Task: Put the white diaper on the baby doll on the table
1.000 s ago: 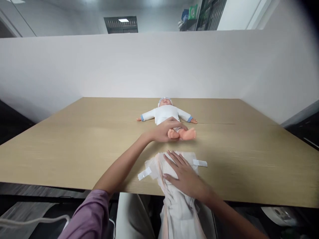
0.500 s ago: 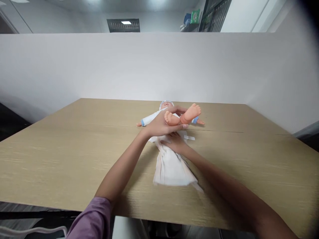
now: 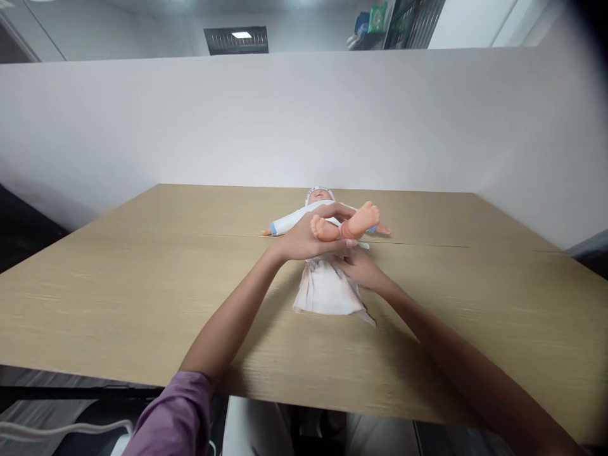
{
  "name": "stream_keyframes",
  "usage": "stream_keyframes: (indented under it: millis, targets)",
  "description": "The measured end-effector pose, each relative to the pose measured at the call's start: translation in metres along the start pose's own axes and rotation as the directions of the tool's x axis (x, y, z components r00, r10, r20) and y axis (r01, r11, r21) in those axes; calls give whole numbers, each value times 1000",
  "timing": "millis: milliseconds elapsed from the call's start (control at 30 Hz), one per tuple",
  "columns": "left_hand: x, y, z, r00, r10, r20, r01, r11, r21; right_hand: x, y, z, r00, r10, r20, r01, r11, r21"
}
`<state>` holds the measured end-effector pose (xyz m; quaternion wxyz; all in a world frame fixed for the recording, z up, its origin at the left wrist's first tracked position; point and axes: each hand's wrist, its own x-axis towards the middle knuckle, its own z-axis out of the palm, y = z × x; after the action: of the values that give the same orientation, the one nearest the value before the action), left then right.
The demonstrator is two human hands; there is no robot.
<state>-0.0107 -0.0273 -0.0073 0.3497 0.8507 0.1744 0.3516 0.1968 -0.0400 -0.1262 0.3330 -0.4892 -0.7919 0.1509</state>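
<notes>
A baby doll (image 3: 289, 223) in a white top with blue cuffs lies on its back, head at the far side, in a white printed cap. My left hand (image 3: 304, 239) is closed around its lower legs and holds both bare feet (image 3: 361, 220) raised. A white diaper (image 3: 327, 292) lies below the raised legs, its loose end spread towards me and a tab sticking out at the right. My right hand (image 3: 361, 267) is under the feet with its fingers closed on the diaper; the fingertips are partly hidden.
The doll lies on a wide wood-toned table (image 3: 142, 285) with a seam across it. A white partition (image 3: 285, 120) rises behind the far edge. A pale cable (image 3: 66, 430) hangs below the table at the lower left.
The diaper has slid away from me, further under the doll, and its near end is now closer to the doll. My right hand has shifted slightly right. My left hand keeps the legs raised.
</notes>
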Motion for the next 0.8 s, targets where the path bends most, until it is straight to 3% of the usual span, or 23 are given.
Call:
stream_keyframes:
  millis: [100,167,233,400,533,667,800]
  targets:
    - [-8,-4,11,1000,-4,17,4,1000,-11,-27,-18,-15,991,26,-135,-17,998,68]
    - [-14,-5,20,999,-25,24,25,1000,18,-37,-29,-21,970,-21,-243,43,996,84]
    - [-23,-5,26,999,-24,45,22,998,58,-41,-36,-25,957,-78,-279,108,990,94]
    - [-59,-8,19,996,34,77,-43,992,116,-50,-22,-46,969,-237,-73,245,957,157]
    - [-102,-35,4,995,-25,98,5,978,207,-68,9,-61,927,-359,111,357,933,35]
    - [-134,-67,1,986,-122,117,91,966,240,-83,41,-52,889,-408,209,440,888,-137]
    - [-140,-75,-1,971,-77,227,12,961,278,-86,54,-42,882,-407,236,449,879,-163]
